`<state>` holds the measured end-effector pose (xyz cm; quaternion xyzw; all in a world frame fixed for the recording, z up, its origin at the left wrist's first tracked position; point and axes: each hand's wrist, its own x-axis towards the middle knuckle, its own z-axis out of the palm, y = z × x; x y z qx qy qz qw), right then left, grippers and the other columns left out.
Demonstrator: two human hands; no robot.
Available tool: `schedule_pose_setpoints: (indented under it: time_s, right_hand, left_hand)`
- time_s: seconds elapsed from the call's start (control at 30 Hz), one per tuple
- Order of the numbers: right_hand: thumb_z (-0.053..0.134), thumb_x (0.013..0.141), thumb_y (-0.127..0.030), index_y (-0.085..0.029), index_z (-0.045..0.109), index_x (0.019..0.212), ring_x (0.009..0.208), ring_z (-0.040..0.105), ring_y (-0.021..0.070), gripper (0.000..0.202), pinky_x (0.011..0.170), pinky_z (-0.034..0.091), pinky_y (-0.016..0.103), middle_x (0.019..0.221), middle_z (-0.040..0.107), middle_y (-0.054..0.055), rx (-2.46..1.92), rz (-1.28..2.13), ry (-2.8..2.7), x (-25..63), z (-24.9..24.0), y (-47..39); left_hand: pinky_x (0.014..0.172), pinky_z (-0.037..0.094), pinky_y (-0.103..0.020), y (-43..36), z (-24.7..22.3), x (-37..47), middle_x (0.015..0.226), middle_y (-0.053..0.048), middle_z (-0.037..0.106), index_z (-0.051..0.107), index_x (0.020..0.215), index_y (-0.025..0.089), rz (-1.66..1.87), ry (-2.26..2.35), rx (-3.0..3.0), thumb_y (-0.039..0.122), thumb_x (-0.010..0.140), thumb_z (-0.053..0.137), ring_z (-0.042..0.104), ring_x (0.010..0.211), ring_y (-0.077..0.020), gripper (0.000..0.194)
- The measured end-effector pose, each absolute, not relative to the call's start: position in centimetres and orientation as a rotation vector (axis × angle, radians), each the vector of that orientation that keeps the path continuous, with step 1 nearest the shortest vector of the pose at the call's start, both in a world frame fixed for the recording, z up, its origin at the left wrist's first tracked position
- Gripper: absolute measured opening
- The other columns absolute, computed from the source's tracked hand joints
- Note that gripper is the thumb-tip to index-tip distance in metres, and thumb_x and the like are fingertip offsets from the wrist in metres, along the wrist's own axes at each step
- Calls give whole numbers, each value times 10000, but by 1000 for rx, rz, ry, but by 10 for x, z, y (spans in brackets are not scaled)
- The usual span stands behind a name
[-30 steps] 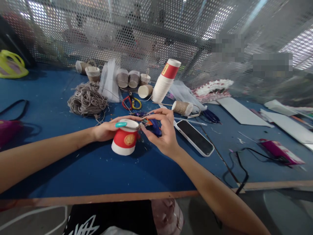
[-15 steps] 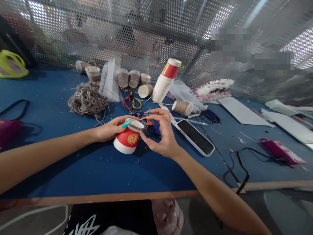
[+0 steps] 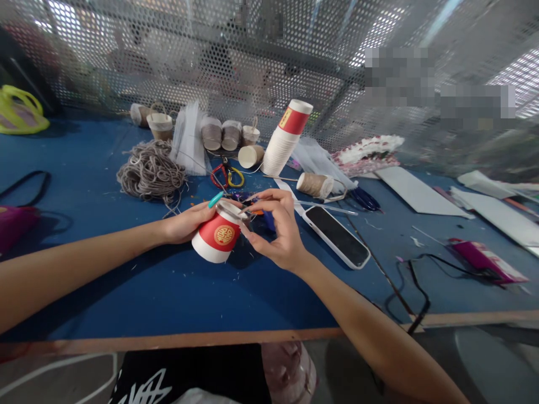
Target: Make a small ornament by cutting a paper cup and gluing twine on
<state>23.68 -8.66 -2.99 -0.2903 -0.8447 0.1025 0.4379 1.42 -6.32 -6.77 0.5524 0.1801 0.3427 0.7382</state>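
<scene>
A red and white paper cup (image 3: 219, 234) with a gold emblem is tilted above the blue table, its open rim toward the upper right. My left hand (image 3: 191, 220) grips it from the left side, the thumb with a teal nail at the rim. Grey cord runs around the rim. My right hand (image 3: 280, 227) is at the right of the rim, thumb and fingers curled close to the cord; whether they pinch it is too small to make out. Behind the hands lie scissors (image 3: 227, 175) with red and yellow handles.
A grey cord pile (image 3: 150, 170) lies left of a leaning stack of cups (image 3: 280, 148). Wrapped cups (image 3: 211, 134) stand at the back. A phone (image 3: 337, 235) lies right of my right hand, with white boards (image 3: 421, 193) beyond. The table's front edge (image 3: 210, 339) is near me.
The cup has shifted slightly left and turned, so its emblem sits further left. My left thumb has moved up along the rim, and my right fingers have come closer to it.
</scene>
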Motion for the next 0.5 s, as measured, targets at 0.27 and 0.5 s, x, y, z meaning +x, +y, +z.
schedule_pose_setpoints:
  time_s: [0.27, 0.5]
  right_hand:
    - [545, 810, -221, -286, 490, 1157, 1180, 504, 267, 357, 1000, 449, 573, 1181, 481, 80, -683, 260, -2091, 242, -31, -87]
    - [545, 853, -268, -269, 448, 1226, 1267, 518, 267, 386, 1052, 436, 555, 1320, 528, 106, -698, 509, -2026, 243, -37, -81]
  left_hand:
    - [793, 567, -356, -62, -67, 11, 1215, -165, 699, 600, 1259, 190, 741, 400, 1086, 669, 781, 647, 719, 952, -265, 678]
    - [729, 567, -378, -58, -67, 9, 1088, -140, 741, 632, 1199, 186, 748, 511, 1000, 832, 769, 466, 723, 851, -263, 794]
